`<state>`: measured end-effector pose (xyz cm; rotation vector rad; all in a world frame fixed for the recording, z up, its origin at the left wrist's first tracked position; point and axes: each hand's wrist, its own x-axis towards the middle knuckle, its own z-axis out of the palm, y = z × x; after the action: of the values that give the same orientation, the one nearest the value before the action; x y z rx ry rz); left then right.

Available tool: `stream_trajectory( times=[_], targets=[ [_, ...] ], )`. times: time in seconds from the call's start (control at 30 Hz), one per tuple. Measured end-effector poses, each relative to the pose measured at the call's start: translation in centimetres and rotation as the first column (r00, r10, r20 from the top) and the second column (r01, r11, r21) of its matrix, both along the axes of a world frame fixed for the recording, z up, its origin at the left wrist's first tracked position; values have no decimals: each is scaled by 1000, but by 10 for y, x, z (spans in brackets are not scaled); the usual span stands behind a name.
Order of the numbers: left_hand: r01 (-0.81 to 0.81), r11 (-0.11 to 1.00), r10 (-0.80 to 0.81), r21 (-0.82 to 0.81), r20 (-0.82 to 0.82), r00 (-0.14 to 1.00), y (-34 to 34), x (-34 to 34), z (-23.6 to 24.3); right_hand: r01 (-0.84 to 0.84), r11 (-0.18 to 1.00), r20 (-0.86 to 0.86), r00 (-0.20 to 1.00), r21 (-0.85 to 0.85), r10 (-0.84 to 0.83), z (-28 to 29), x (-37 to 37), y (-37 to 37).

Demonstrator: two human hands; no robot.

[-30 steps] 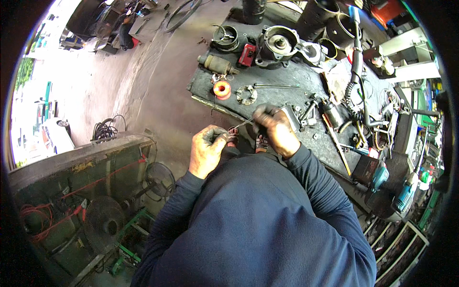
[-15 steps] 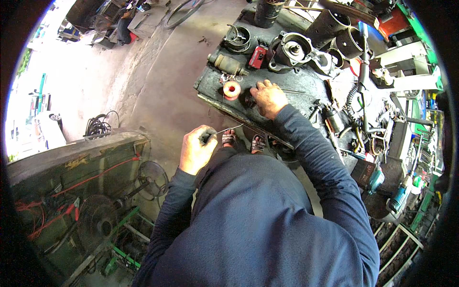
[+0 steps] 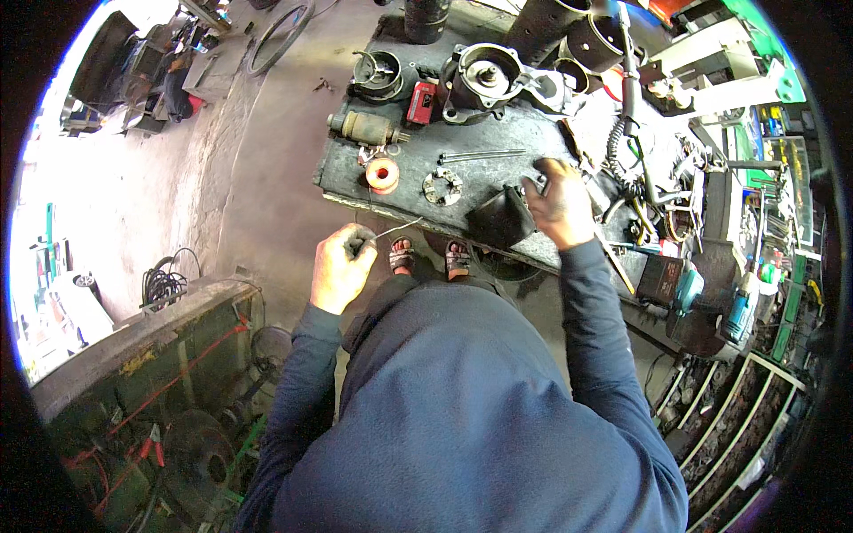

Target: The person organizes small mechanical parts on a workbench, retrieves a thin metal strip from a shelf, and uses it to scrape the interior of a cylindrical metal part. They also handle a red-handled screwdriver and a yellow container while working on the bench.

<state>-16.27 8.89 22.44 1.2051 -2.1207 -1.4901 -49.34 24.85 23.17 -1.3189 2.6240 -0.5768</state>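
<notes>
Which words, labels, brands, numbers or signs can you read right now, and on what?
None readable.
Red box on the bench: pale marks, too small to read.
Dark box by the teal tool: too blurred to tell.
Thin wire in the left hand: no text visible.

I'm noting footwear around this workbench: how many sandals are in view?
2: the left sandal and the right sandal, side by side, to the picture's right of the left hand. Others may be hidden under the workbench.
</notes>
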Motion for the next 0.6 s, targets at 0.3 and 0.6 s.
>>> stream_trajectory(
  times=[0.3,0.6],
  targets=[
    [85,994,-82,-73,47,996,-3,-19,-16,-159,987,121,980,-9,159,10,42,38],
    [101,990,-90,-102,111,990,14,-25,-4,-157,983,-27,988,-96,155,-2,24,30]
  ],
)
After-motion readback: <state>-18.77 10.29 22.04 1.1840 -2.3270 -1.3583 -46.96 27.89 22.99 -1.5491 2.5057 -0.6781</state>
